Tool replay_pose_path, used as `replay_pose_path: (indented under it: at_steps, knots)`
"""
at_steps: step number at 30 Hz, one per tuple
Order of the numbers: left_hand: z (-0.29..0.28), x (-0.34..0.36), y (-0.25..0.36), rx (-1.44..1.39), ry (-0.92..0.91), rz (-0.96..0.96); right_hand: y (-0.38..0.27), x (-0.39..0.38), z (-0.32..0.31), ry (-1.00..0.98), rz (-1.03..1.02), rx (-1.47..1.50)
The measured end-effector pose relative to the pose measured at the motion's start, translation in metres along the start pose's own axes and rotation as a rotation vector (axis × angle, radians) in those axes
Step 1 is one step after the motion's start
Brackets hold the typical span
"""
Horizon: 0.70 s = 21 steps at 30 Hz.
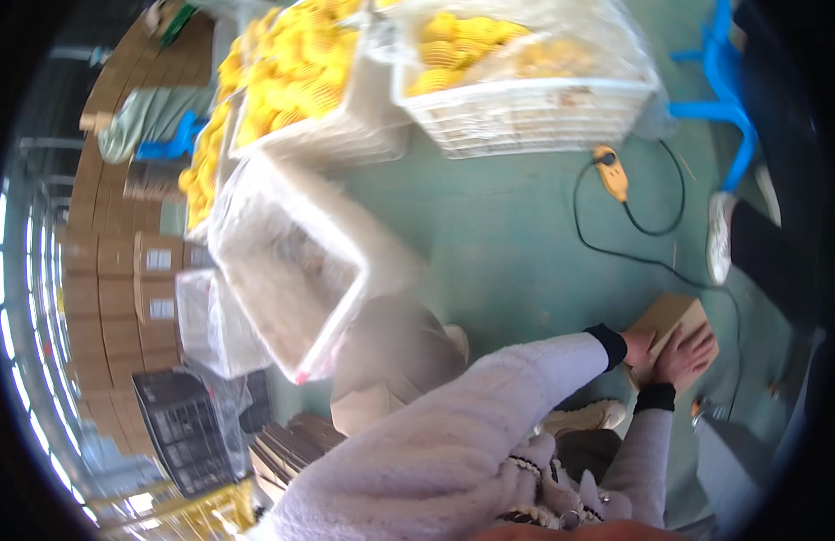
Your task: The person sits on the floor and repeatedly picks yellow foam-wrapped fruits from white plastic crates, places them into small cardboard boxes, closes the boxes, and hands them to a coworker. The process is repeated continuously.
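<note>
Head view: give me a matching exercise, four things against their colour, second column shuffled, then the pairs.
Things:
1. flat cardboard piece under both hands
2. handheld tool with a black cord on the floor
3. plastic stool at the upper right
4. empty crate lined with a clear bag

Colours:
A. blue
B. white
C. brown
D. yellow-orange

Pairs: 1-C, 2-D, 3-A, 4-B.

The left hand and right hand both rest on the cardboard.
</note>
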State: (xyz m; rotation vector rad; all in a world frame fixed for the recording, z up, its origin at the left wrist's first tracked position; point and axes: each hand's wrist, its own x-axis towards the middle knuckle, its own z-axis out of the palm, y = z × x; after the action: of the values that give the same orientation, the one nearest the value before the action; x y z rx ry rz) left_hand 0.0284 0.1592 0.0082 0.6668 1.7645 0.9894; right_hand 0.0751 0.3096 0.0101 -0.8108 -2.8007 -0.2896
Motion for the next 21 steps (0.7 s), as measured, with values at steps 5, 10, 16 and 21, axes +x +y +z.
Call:
replay_pose_path:
  at_steps: [5, 10, 16, 21]
  knots:
    - [-0.179, -0.133, 0.065, 0.262, 0.400, 0.166, 0.009, -0.004, 0.001, -0.077, 0.048, -0.078]
    - [-0.287, -0.436, 0.047, 0.427, 1.319, 0.145, 0.002, 0.033, -0.017, -0.260, 0.233, -0.346]
    - [-0.106, -0.739, -0.114, 0.471, 2.202, -1.106, -0.172, 0.042, -0.123, -0.172, -0.307, 0.104]
    - [0.000, -0.722, -0.239, -0.680, 1.900, -0.706, -0.383, -0.146, -0.191, -1.890, -0.253, 1.229]
